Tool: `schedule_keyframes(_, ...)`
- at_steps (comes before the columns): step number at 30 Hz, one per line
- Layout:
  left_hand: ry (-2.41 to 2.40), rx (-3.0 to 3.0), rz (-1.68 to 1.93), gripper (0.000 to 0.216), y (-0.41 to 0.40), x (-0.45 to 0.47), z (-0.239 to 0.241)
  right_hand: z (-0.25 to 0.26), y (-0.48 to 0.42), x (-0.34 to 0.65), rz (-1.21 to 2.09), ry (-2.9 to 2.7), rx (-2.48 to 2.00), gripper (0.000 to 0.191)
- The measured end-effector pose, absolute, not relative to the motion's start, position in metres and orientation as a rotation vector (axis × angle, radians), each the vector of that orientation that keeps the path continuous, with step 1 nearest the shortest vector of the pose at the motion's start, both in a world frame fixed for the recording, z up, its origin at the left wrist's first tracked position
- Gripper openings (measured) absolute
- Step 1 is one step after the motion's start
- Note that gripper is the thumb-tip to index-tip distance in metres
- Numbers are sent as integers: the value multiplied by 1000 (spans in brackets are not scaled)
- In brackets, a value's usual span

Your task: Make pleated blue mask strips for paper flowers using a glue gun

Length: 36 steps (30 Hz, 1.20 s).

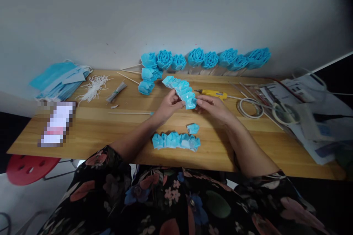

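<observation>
A curved strip of overlapping blue folded petals [180, 90] is held up over the middle of the table. My left hand [173, 104] grips its lower left edge, fingers closed. At the strip's near right end, my right hand [211, 106] pinches the last petal between thumb and fingers. Below my hands, a second blue petal strip [175, 140] lies flat on the wood. One loose folded petal [192, 128] rests just above that strip's right part. A thin stick with a small blue tip [129, 113] lies left of my left forearm.
Finished blue flowers [196, 57] line the wall side. A yellow glue gun [213, 94] with a coiled white cable [250, 108] lies right of my hands. Face masks [62, 80], white cords [95, 87], a wire bundle [116, 91] and a phone [57, 123] occupy the left. Papers [317, 91] clutter the right.
</observation>
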<state>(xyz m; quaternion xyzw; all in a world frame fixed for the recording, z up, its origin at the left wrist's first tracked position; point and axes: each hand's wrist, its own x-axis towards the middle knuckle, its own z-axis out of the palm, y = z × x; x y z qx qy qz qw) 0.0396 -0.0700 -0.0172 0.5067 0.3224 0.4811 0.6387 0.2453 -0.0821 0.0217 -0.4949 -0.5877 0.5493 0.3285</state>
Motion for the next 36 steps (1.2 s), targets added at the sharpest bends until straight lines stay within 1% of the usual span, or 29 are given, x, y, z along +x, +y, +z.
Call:
schedule_keyframes(3, 724, 1172, 1067, 54, -72, 40, -17, 19, -82, 243, 1404, -1471, -1306, 49)
schedule_keyframes(9, 710, 1212, 986, 55, -75, 41, -15, 10, -83, 237, 1369, -1522, -1268, 41)
schedule_keyframes(14, 710, 1204, 1011, 56, -75, 42, -17, 7, -82, 238, 1381, -1529, -1249, 38)
schedule_keyframes(18, 710, 1171, 1009, 59, -72, 42, -21, 6, -83, 238, 1351, -1561, -1261, 38)
schedule_keyframes(23, 665, 1136, 984, 58, -74, 42, -17, 5, -82, 241, 1318, -1588, -1282, 42)
schedule_keyframes(29, 670, 1112, 988, 59, -75, 40, -11, 14, -80, 247, 1462, -1516, -1281, 44)
schedule_keyframes(32, 656, 1113, 985, 59, -75, 41, -12, 18, -81, 246, 1426, -1444, -1289, 45)
schedule_keyframes(36, 668, 1133, 939, 60, -76, 42, -13, 13, -82, 242, 1359, -1502, -1285, 41)
